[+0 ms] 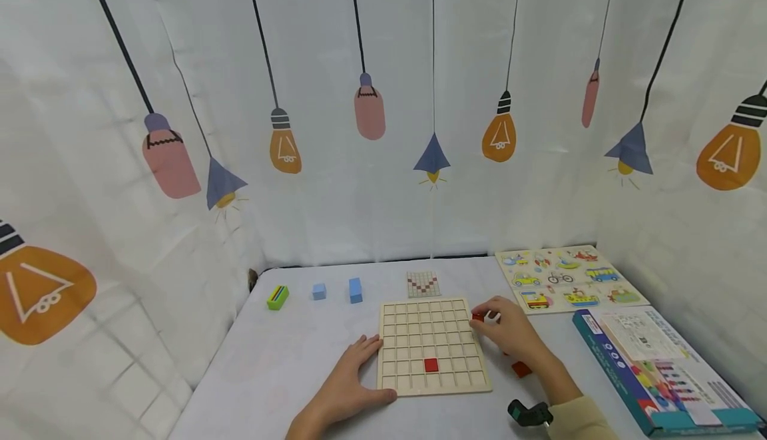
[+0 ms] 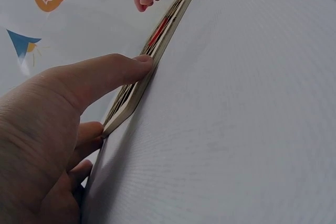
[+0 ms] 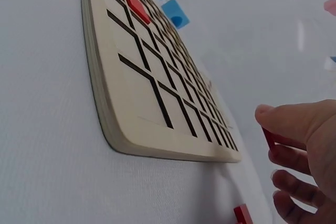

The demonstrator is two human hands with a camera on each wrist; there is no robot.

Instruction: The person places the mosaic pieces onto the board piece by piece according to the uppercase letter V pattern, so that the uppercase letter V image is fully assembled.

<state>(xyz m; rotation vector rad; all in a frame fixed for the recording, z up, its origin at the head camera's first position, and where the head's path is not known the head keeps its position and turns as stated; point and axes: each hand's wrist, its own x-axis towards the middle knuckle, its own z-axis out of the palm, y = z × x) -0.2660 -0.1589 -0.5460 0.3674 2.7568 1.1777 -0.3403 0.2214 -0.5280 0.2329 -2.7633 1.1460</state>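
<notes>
Wooden square grid board [image 1: 433,347] flat mid-table from the head view, edges square to the table front, no long axis; left hand [image 1: 347,387] pressed open against its left edge, right hand [image 1: 509,330] pinching a small red square tile [image 1: 477,317] beside its right edge. Left wrist: thumb [image 2: 100,74] on the rim. Right wrist: tile edge-on, upright.

You can't read any text here. The blue box [image 1: 659,373] at your near right carries printed lines on its lid, but they're too small and blurred to make out, as is the picture board [image 1: 569,279] beyond it.
</notes>
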